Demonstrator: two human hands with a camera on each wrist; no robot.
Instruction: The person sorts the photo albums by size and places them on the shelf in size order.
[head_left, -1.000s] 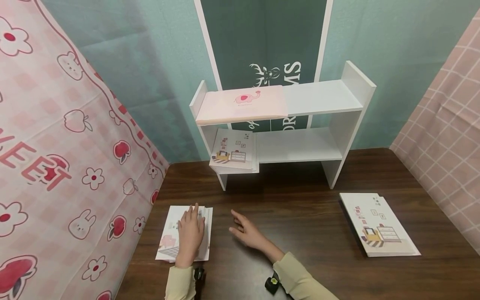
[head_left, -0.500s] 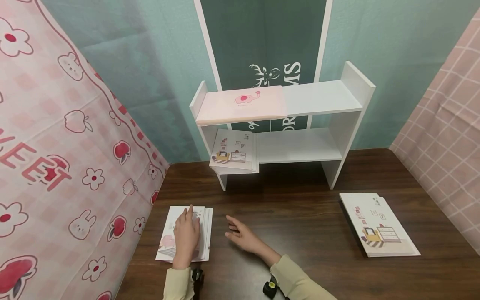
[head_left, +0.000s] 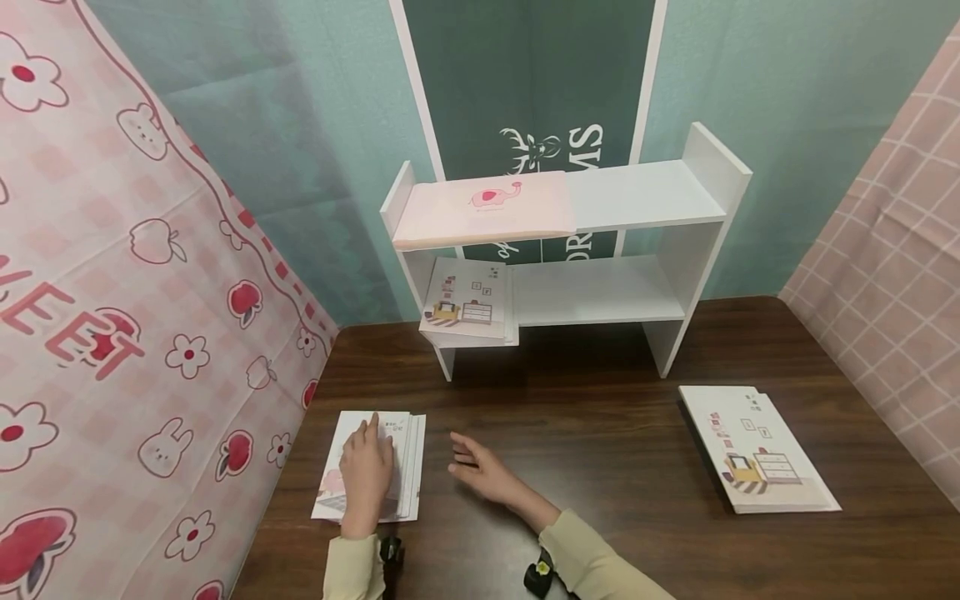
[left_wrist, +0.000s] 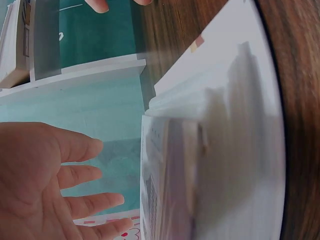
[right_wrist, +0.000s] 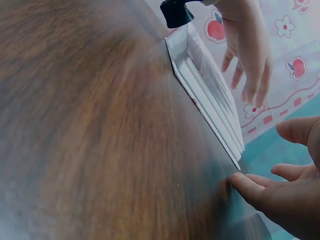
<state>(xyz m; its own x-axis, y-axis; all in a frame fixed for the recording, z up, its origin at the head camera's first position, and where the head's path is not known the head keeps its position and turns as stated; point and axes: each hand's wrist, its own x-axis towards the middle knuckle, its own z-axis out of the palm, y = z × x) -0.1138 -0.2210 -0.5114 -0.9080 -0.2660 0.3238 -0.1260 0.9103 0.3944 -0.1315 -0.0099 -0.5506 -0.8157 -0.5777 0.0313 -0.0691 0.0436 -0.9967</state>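
A small pile of white booklets [head_left: 341, 435] with an illustrated cover lies on the left of the table. Above it is my left hand [head_left: 367, 471], its fingers extended and apart. The right wrist view shows a gap between this hand [right_wrist: 250, 55] and the pile's top [right_wrist: 212, 100]. In the left wrist view the spread fingers [left_wrist: 95, 202] hold nothing, and the pile's page edges [left_wrist: 235, 150] fill the middle. My right hand [head_left: 483, 473] hovers just right of the pile, fingers loosely bent and holding nothing.
A white two-tier shelf [head_left: 600, 292] stands at the back. On it are a pink elephant-print book [head_left: 483, 208] above and a stack of illustrated books [head_left: 465, 300] below, jutting past the front edge. Another book stack [head_left: 757, 450] lies on the table [head_left: 585, 417] at right.
My left hand has drifted a little left over the pile. My right hand has shifted slightly left and toward me. Piles and shelf have stayed put.
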